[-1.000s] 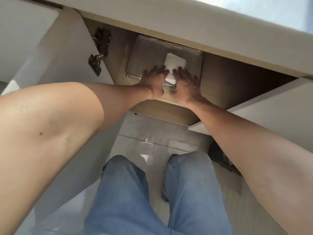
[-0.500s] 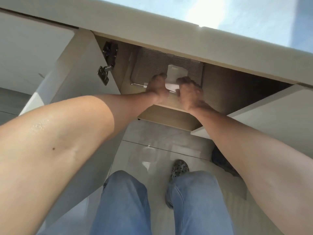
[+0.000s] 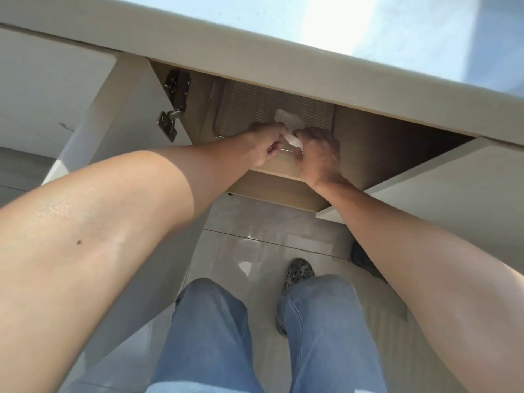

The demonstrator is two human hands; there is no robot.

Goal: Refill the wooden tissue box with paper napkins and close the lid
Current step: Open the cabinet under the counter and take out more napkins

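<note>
The wooden tissue box (image 3: 255,109) sits inside an open cabinet under the counter, its ribbed lid facing me. A white paper napkin (image 3: 287,118) sticks out of the slot in the lid and trails down between my hands. My left hand (image 3: 265,144) is curled over the box's front edge, just left of the napkin. My right hand (image 3: 320,154) is at the front edge on the right, with its thumb and fingers closed on the napkin's lower end. The far part of the box is hidden under the counter's edge.
The left cabinet door (image 3: 124,114) stands open with a metal hinge (image 3: 173,107) on it. The right door (image 3: 431,180) is also open. The countertop edge (image 3: 255,52) overhangs the cabinet. Below are a tiled floor (image 3: 255,231), my jeans and a patterned shoe (image 3: 299,272).
My hands went from lying flat on the lid to curling at the box's front edge. The napkin is now pulled out further and crumpled between them. The camera has tilted up a little.
</note>
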